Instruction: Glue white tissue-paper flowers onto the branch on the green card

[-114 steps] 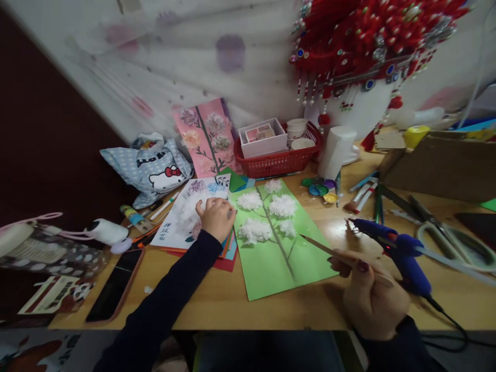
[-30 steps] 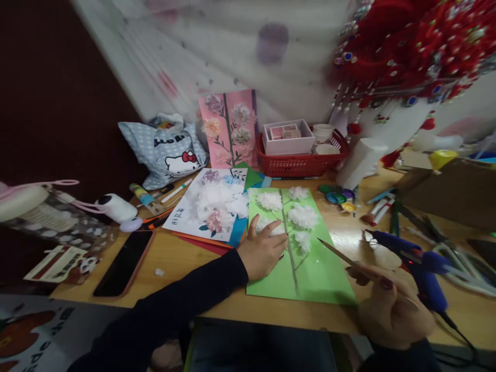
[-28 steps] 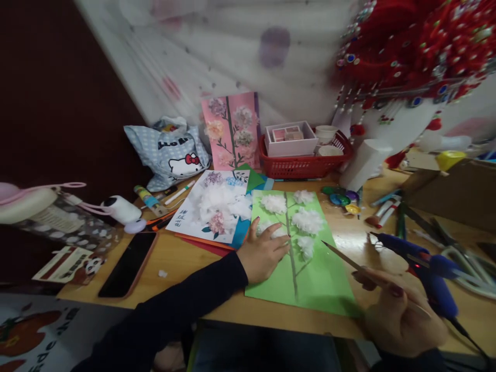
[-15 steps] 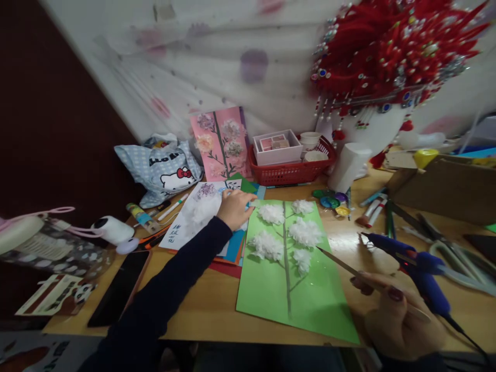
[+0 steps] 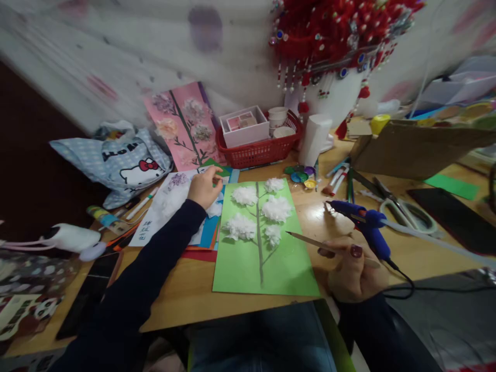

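Green paper (image 5: 287, 268) lies in front of me, bearing a grey-green stem and several white ruffled paper flowers (image 5: 277, 208). My right hand (image 5: 358, 271) grips a slim tan stick (image 5: 310, 239) with a dark pointed tip. That tip hovers near the lower right flower. To the left, my left hand (image 5: 205, 187) is over the corner of a white sheet (image 5: 155, 222) with flowers on it. Its fingers are curled together. Whatever they hold, if anything, is too small to make out. Coloured papers (image 5: 220, 235) and white scraps lie below that hand.
A blue hot glue gun (image 5: 362, 219) and scissors (image 5: 403, 212) lie right of the green paper. Behind are small paint pots (image 5: 299, 177), a red basket (image 5: 259, 153) and a pink flower picture (image 5: 186, 124). A phone (image 5: 87, 297) lies at the left.
The view has swung rightward, so things sit further left. My left hand's fingers have gone from spread over the papers to curled and raised. My right hand still grips the stick.
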Tool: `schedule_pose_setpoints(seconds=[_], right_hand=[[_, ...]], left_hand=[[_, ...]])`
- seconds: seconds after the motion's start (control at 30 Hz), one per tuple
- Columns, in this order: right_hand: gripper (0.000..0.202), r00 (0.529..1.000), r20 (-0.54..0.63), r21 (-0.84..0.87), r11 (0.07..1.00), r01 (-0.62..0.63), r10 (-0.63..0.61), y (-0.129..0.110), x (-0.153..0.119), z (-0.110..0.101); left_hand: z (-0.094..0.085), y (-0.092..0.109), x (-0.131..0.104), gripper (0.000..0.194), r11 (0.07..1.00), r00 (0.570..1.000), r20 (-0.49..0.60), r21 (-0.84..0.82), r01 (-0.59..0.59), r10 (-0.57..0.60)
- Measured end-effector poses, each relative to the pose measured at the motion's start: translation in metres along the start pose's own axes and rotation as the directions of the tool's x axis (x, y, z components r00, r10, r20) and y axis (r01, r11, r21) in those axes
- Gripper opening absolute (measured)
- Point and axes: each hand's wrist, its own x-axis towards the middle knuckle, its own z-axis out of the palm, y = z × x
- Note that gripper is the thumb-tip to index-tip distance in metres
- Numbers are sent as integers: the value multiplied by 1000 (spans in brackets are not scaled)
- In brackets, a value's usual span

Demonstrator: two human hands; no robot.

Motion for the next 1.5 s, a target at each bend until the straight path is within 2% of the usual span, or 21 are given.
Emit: schedule_pose_setpoints(seconds=[0.1,0.17,0.23,0.3,0.33,0.4,0.47,0.53,0.6,0.7,0.83,1.0,1.1,1.2,1.23,1.37,1.5], right_hand=[[50,998,-61,-28,1000,-3,1,-8,3,3],[50,996,-94,-14,1000,-3,2,-11,5,6],[49,985,-171,51,999,-19,27,-11,5,10],[47,966,-251,132,991,-23,56,-10,6,14],[45,953,-297,169,986,-8,59,-9,5,15],[43,913,-406,219,974,48,47,-7,5,17],[42,895,-444,237,969,65,49,-4,3,15],[41,927,-369,232,972,29,61,-2,2,12],[39,967,-249,203,979,-6,58,0,1,9],[37,991,-133,138,990,-15,34,3,1,7],[36,1000,-21,65,998,3,-2,3,5,8],[34,997,50,1,998,55,-55,3,8,9],[34,992,109,-32,998,59,-55,6,9,10],[34,987,151,-43,997,61,-54,7,10,11],[34,985,161,-46,997,66,-57,6,10,12],[34,978,202,-70,995,77,-62,5,11,13],[38,973,229,-74,996,48,-30,5,12,14]], left_hand=[[-14,24,-17,22,992,998,-43,-121,-45,40],[-17,44,-31,16,971,997,6,-231,-67,71],[-12,64,-46,12,902,984,158,-432,-4,80],[-2,81,-59,14,805,933,352,-573,152,75],[5,89,-64,17,777,900,432,-587,227,64],[19,101,-72,20,786,856,517,-538,305,21],[31,109,-74,20,813,850,526,-483,325,-27],[41,113,-73,20,831,862,501,-448,329,-72],[47,114,-71,20,843,871,479,-419,337,-110],[51,113,-70,19,862,877,460,-380,336,-139],[55,109,-72,19,890,889,441,-346,296,-124],[58,109,-70,16,922,912,403,-323,212,-69],[51,107,-73,15,960,934,355,-270,74,28],[36,99,-90,19,980,940,276,-46,-194,199],[30,95,-98,22,968,937,267,41,-247,227],[17,76,-133,34,912,916,330,256,-320,229],[20,67,-152,34,882,917,324,327,-338,231]])
